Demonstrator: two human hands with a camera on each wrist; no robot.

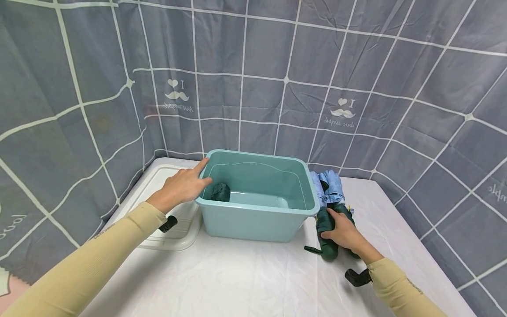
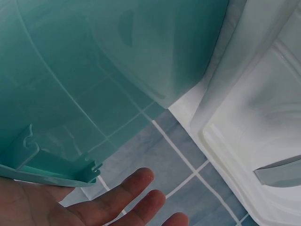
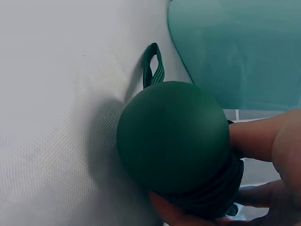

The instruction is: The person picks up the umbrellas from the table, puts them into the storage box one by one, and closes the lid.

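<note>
A teal plastic tub (image 1: pixel 245 224) stands on the white-covered table. My left hand (image 1: pixel 184 184) rests on its left rim, the thumb over the edge and the other fingers fairly straight outside, as the left wrist view shows. Inside the tub's left end is a dark green rounded bundle (image 1: pixel 221 192). Right of the tub, my right hand (image 1: pixel 346 231) grips a folded dark green umbrella (image 3: pixel 171 134) near its rounded end, thumb on one side and fingers on the other. Its wrist loop (image 1: pixel 313 250) sticks out to the left. Another green folded umbrella lies alongside, partly hidden by the hand.
Light blue folded umbrellas (image 1: pixel 334 187) lie behind the green ones, close to the tub's right wall. On the left, a white lid (image 1: pixel 152 180) lies partly under my left arm. A grey checked curtain (image 1: pixel 261 101) hangs around the back and sides of the table.
</note>
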